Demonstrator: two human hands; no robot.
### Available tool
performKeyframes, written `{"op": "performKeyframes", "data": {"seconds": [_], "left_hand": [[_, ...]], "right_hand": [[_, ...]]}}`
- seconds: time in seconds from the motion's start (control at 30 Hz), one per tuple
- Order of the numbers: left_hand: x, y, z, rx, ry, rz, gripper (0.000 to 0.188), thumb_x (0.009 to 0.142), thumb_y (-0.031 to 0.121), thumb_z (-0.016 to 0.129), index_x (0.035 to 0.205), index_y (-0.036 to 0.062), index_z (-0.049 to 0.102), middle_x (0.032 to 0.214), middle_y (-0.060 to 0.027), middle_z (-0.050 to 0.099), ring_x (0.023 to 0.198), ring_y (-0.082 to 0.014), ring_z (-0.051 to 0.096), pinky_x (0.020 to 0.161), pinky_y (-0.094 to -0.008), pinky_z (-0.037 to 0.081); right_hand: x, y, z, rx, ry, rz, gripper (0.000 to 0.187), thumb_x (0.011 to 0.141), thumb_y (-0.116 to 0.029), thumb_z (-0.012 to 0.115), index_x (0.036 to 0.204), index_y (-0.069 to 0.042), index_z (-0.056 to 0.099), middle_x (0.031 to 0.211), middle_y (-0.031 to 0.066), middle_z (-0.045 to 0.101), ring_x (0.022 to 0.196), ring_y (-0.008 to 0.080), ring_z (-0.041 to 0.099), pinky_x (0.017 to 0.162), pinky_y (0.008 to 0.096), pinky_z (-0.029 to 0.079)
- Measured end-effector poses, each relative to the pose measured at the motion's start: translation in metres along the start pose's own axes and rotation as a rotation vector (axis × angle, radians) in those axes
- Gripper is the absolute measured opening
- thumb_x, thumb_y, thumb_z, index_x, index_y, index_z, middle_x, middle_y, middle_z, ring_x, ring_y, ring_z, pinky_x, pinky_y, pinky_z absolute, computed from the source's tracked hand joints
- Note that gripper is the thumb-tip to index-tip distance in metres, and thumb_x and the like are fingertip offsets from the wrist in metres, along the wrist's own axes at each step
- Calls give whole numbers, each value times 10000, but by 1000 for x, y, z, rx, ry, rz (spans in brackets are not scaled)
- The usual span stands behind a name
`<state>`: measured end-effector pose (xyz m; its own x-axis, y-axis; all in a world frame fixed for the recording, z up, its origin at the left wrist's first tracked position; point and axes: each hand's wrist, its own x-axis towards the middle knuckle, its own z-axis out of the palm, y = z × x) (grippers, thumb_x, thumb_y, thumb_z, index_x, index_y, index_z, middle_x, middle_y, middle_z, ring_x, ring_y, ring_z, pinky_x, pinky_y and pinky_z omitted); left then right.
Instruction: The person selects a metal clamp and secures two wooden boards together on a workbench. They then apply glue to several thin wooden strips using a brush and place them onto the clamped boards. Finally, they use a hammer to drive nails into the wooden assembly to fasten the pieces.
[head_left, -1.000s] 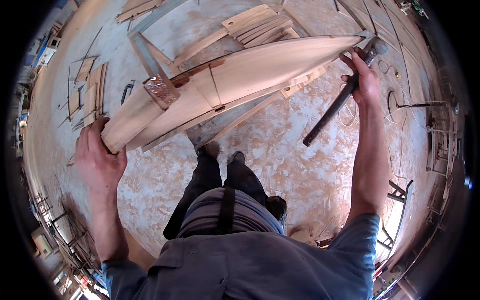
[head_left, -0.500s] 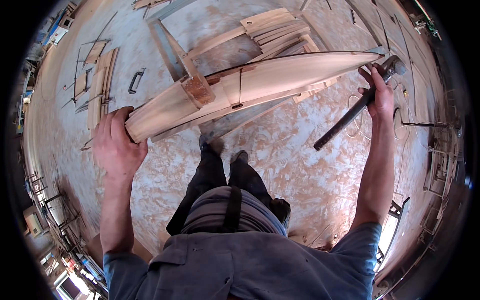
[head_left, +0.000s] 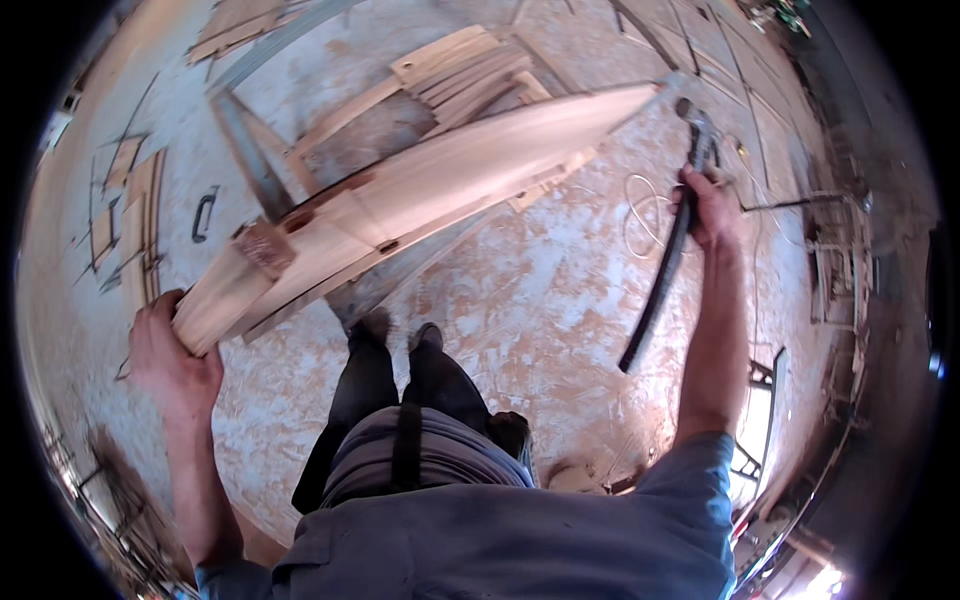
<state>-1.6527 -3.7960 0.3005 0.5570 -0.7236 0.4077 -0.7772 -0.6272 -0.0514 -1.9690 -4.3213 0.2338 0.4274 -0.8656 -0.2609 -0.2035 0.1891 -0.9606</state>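
Observation:
A long, pale wooden panel [head_left: 470, 160] with a curved far edge slants across in front of me, tapering toward its right end. My left hand [head_left: 175, 360] is wrapped round the panel's near left end. A short brown wood block [head_left: 264, 250] sits across the panel not far from that hand. My right hand [head_left: 714, 212] grips a hammer [head_left: 662, 280] by its dark handle, close below the head. The hammer head points away from me, just right of the panel's tapered tip and apart from it.
A pile of wooden slats [head_left: 470, 90] lies beyond the panel, near a grey frame bar [head_left: 250, 160]. On the floor at left are a dark C-clamp [head_left: 205, 213] and more boards [head_left: 145, 225]. A pale looped cord [head_left: 640, 215] lies beside the hammer. Metal racks [head_left: 835, 280] stand at right.
The view has turned, so the panel appears farther left and more steeply slanted. My right hand has drawn the hammer back from the panel's tip. My left hand keeps its hold.

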Motion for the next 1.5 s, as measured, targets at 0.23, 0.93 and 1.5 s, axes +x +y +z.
{"op": "performKeyframes", "data": {"seconds": [0.23,0.93,1.5], "left_hand": [[2,-2,-3,21,-5,32,492,625,-11,680,1100,19,554,978,-145,615,889,-365,587,794,-445,474],[8,3,-8,-27,-2,33,421,654,31,676,1052,12,540,948,-131,629,845,-349,605,762,-423,492],[11,4,-7,-24,49,56,380,654,59,680,1019,39,575,890,-123,623,802,-318,609,718,-399,481]], "right_hand": [[-38,123,16,-53,33,368,250,931,-305,609,981,-88,496,628,32,522,450,145,508,378,308,442],[34,133,15,-395,-150,525,318,971,-382,508,1155,-128,559,645,29,531,463,140,499,401,321,424],[29,132,17,-335,-116,469,280,966,-395,516,1032,-126,556,624,22,527,444,143,500,384,317,422]]}}
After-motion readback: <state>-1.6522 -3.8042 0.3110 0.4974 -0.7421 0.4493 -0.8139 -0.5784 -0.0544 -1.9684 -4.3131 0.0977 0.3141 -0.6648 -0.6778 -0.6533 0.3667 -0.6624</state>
